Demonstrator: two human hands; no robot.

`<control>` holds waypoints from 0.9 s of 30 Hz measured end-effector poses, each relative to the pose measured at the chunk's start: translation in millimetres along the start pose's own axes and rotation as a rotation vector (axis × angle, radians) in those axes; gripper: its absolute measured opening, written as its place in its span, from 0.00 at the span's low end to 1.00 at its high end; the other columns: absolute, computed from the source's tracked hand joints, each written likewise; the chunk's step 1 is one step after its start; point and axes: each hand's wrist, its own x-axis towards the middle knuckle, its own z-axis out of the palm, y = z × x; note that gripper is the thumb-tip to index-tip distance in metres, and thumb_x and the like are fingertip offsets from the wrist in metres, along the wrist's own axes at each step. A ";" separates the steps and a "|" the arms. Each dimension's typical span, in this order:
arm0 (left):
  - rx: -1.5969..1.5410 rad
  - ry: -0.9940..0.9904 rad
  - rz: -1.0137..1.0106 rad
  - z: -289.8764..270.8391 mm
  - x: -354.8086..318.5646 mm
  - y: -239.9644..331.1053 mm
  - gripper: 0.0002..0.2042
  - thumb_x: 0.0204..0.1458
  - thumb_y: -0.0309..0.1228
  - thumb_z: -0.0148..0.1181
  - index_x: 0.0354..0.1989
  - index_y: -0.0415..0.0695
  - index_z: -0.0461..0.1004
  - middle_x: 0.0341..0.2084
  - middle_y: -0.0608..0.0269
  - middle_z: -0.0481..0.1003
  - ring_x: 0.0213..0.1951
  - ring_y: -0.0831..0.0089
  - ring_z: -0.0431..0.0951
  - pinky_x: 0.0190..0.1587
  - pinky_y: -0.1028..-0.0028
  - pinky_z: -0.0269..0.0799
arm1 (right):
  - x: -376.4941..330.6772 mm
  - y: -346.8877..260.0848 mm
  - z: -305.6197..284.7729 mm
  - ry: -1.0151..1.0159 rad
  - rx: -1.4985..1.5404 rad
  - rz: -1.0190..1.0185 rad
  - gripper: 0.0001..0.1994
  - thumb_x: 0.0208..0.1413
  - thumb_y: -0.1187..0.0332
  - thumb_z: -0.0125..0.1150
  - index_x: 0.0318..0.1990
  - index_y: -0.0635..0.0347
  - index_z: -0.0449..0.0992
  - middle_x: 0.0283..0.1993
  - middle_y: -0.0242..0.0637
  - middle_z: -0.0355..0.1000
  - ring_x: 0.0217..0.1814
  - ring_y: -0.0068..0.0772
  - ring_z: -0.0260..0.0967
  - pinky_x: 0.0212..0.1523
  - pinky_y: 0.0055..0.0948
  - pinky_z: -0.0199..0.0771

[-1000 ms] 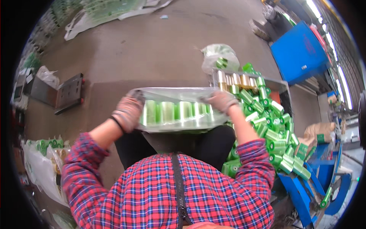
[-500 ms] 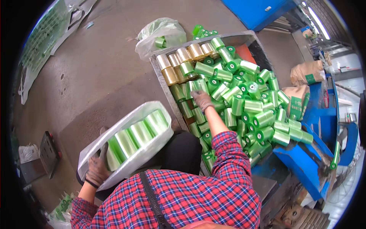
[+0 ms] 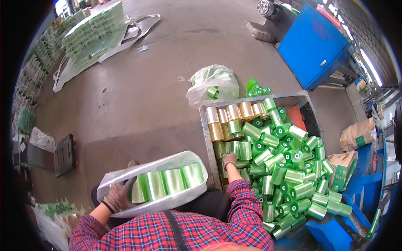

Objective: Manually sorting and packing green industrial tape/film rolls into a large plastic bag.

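Note:
My gloved left hand grips the open end of a clear plastic bag lying across my lap. Inside it, several shiny green film rolls stand in a row, and my fingers reach to the nearest one. My gloved right hand is down at the left side of a grey metal bin, curled beside upright green film rolls. Its fingertips are hidden, so what they hold cannot be made out. A loose heap of green rolls fills most of the bin.
Gold-toned rolls line the bin's far left corner. Beyond it sit a white plastic bag and more green rolls. A blue cabinet stands far right, paper sacks at right. A dark platform cart is on the left.
The view has tilted up and turned, showing more floor and stacked goods. My right hand has drawn nearer to me along the bin's left side. My left hand still holds the bag.

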 end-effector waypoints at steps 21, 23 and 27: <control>-0.060 -0.285 -0.122 0.2 -3.5 -0.2 0.50 0.29 0.55 0.64 0.62 0.51 0.45 0.54 0.38 0.55 0.55 0.41 0.57 0.57 0.51 0.50 | 35.4 -16.3 34.5 -0.064 -0.249 0.048 0.13 0.47 0.67 0.53 0.42 0.56 0.73 0.47 0.55 0.67 0.53 0.51 0.63 0.50 0.36 0.66; 0.063 -0.106 0.028 0.6 -4.9 -3.0 0.56 0.26 0.60 0.63 0.65 0.52 0.37 0.46 0.27 0.61 0.47 0.40 0.66 0.48 0.53 0.62 | 34.3 -23.9 24.1 -0.115 -0.285 -0.049 0.10 0.47 0.66 0.54 0.36 0.56 0.75 0.43 0.51 0.70 0.50 0.48 0.66 0.47 0.35 0.68; -0.010 -0.143 -0.039 -6.3 -8.3 -1.2 0.57 0.25 0.57 0.65 0.64 0.47 0.40 0.46 0.31 0.62 0.49 0.41 0.64 0.51 0.51 0.58 | -9.2 -14.6 -5.2 -0.363 0.531 0.255 0.14 0.47 0.59 0.56 0.40 0.53 0.73 0.45 0.43 0.70 0.48 0.43 0.67 0.46 0.37 0.68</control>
